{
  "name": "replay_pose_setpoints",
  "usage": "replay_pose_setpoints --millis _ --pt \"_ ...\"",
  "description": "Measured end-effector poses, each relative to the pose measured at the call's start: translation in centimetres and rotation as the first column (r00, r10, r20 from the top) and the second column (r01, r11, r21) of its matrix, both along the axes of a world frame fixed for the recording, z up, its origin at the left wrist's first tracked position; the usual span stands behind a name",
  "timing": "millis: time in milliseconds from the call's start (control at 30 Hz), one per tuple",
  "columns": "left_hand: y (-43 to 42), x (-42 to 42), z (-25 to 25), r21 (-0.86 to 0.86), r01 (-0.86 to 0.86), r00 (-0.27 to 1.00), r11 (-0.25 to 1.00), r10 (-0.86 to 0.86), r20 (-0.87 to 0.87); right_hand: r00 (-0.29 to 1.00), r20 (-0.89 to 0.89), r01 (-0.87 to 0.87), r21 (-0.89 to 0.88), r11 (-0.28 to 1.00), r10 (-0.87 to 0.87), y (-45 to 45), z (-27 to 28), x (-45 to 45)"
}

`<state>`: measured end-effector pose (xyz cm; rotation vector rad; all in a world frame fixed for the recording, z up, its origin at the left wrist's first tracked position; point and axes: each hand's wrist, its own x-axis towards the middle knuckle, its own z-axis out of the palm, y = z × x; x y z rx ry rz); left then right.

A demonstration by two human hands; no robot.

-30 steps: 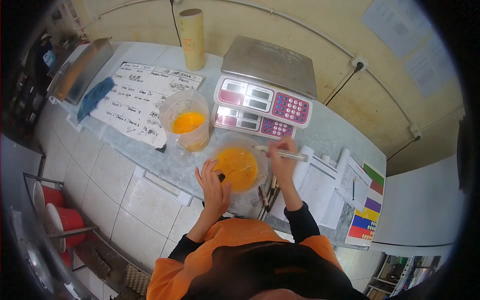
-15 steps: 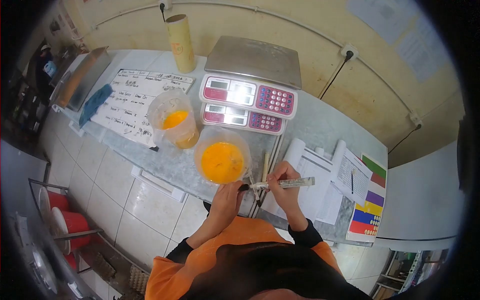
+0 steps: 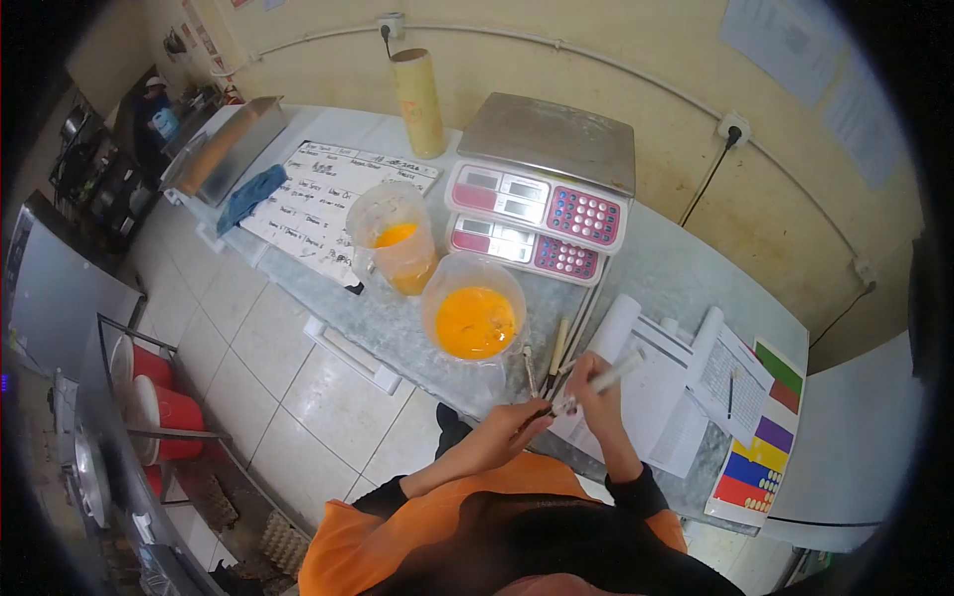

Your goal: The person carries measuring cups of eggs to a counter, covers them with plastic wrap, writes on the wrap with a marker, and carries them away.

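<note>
My right hand [image 3: 601,405] is closed round a white marker [image 3: 624,370], which slants up to the right, its lower end towards my other hand. My left hand [image 3: 505,434] pinches a small black marker cap [image 3: 538,416] close to that end; whether cap and marker touch is hard to tell. Both hands are over the table's front edge. Beyond them stands a clear plastic jug [image 3: 513,298] with orange-yellow liquid in it. A second jug [image 3: 363,223] of similar liquid is behind it to the left. Papers [image 3: 646,397] lie beside my right hand.
Two stacked digital scales [image 3: 586,214] stand at the back, with a yellow roll [image 3: 418,109] nearby. A written whiteboard [image 3: 308,214], a blue cloth [image 3: 250,198] and a metal tray [image 3: 258,139] are at left. Red buckets [image 3: 179,422] stand lower left. A person [image 3: 149,124] is far back.
The view has shifted, so the table sits further right and lower in it. My hands have moved away from the front jug, and the marker has tilted more upright.
</note>
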<state>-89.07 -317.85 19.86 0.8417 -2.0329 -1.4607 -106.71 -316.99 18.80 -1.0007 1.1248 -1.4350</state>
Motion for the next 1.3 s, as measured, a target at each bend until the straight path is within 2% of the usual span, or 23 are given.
replay_pose_setpoints --millis 33,100,133,200,233,300,433,533,600,633,700,767,833,867,900,933,967,1000,1033,1100,1167,1233,1300 --pt "-0.3 0.1 -0.3 -0.001 0.002 1.000 1.000 -0.002 0.008 0.998 0.029 0.062 0.073 0.995 -0.064 -0.7 -1.3 -0.2" --pt "-1.4 0.2 -0.4 -0.232 -0.078 0.932 0.970 0.154 0.328 0.988 -0.131 0.115 0.280 0.953 -0.081 -3.4 -3.8 -1.2" --pt "-2.0 0.8 -0.1 -0.216 -0.213 0.947 0.953 0.256 0.193 0.964 -0.256 0.160 0.363 0.918 -0.067 -5.1 -5.4 -2.0" --pt "-3.3 3.3 -0.6 -0.334 -0.413 0.884 0.847 0.461 0.074 0.712 -0.702 0.201 0.204 0.958 0.000 -9.1 -11.1 -3.8" --pt "-3.9 4.7 -0.5 -0.367 -0.515 0.833 0.774 0.554 -0.002 0.713 -0.701 0.216 0.203 0.955 -0.012 -10.6 -12.1 -3.7" --pt "-5.5 7.7 -0.4 -0.346 -0.673 0.722 0.654 0.681 -0.118 0.374 -0.921 0.250 0.215 0.944 0.110 -12.9 -13.5 -2.7" --pt "-7.9 13.1 -1.2 -0.206 -0.808 0.587 0.552 0.787 -0.191 0.258 -0.966 0.205 0.086 0.975 0.031 -15.2 -16.9 -1.8" --pt "-9.6 16.2 -2.1 -0.180 -0.806 0.590 0.563 0.789 -0.172 0.196 -0.980 0.270 0.099 0.958 0.046 -14.9 -16.6 -1.3" --pt "-11.2 17.7 -2.7 -0.199 -0.785 0.618 0.587 0.764 -0.184 0.423 -0.890 0.436 0.036 0.899 -0.170 -12.7 -11.0 0.1" --pt "-12.4 18.4 -3.0 -0.215 -0.785 0.618 0.581 0.756 -0.213 0.417 -0.890 0.471 0.037 0.881 -0.185 -11.3 -10.0 0.7" --pt "-14.9 19.6 -3.8 -0.222 -0.750 0.660 0.622 0.722 -0.206 0.654 -0.613 0.596 0.058 0.801 -0.443 -7.2 -8.9 2.7" --pt "-17.4 20.2 -5.0 -0.220 -0.721 0.693 0.657 0.693 -0.200 0.669 -0.544 0.626 0.044 0.779 -0.507 -3.6 -7.7 6.6" --pt "-19.5 21.0 -6.5 -0.135 -0.503 0.864 0.854 0.494 -0.095 0.659 -0.514 0.645 0.010 0.764 -0.549 -2.2 -8.4 10.0" --pt "-20.2 21.1 -6.9 -0.129 -0.477 0.879 0.869 0.469 -0.086 0.669 -0.470 0.642 -0.024 0.766 -0.576 -2.0 -8.6 11.8" --pt "-20.8 20.9 -7.1 -0.018 -0.393 0.912 0.919 0.387 -0.137 0.654 -0.470 0.666 -0.014 0.746 -0.593 -2.4 -8.5 13.3" --pt "-21.3 20.5 -7.4 0.088 -0.295 0.931 0.951 0.307 -0.196 0.684 -0.310 0.703 0.036 0.711 -0.660 -3.2 -8.1 14.7" --pt "-21.5 19.8 -8.2 0.092 -0.264 0.941 0.960 0.278 -0.193 0.682 -0.143 0.730 0.086 0.678 -0.717 -3.8 -7.9 15.8" --pt "-21.4 19.0 -9.2 0.129 -0.391 0.876 0.911 0.411 -0.251 0.547 -0.050 0.835 0.101 0.540 -0.836 -4.4 -9.8 16.3" --pt "-21.3 18.5 -9.7 0.177 -0.509 0.788 0.842 0.539 -0.299 0.523 -0.056 0.850 0.105 0.515 -0.851 -4.8 -10.9 16.9" --pt "-21.8 17.1 -9.3 0.228 -0.511 0.745 0.829 0.560 -0.363 0.321 -0.089 0.947 0.058 0.317 -0.943 -5.5 -12.0 18.0" --pt "-21.7 16.4 -8.3 0.281 -0.513 0.688 0.811 0.584 -0.431 0.284 -0.026 0.959 0.001 0.284 -0.959 -5.8 -10.7 19.2" --pt "-22.3 16.4 -6.8 0.373 -0.635 0.560 0.677 0.735 -0.382 0.241 0.045 0.970 -0.051 0.239 -0.969 -5.0 -9.2 19.8" --pt "-23.4 18.8 -8.5 0.343 -0.636 0.616 0.691 0.723 -0.314 0.181 0.055 0.981 0.062 0.184 -0.982 -2.9 -8.6 20.5"
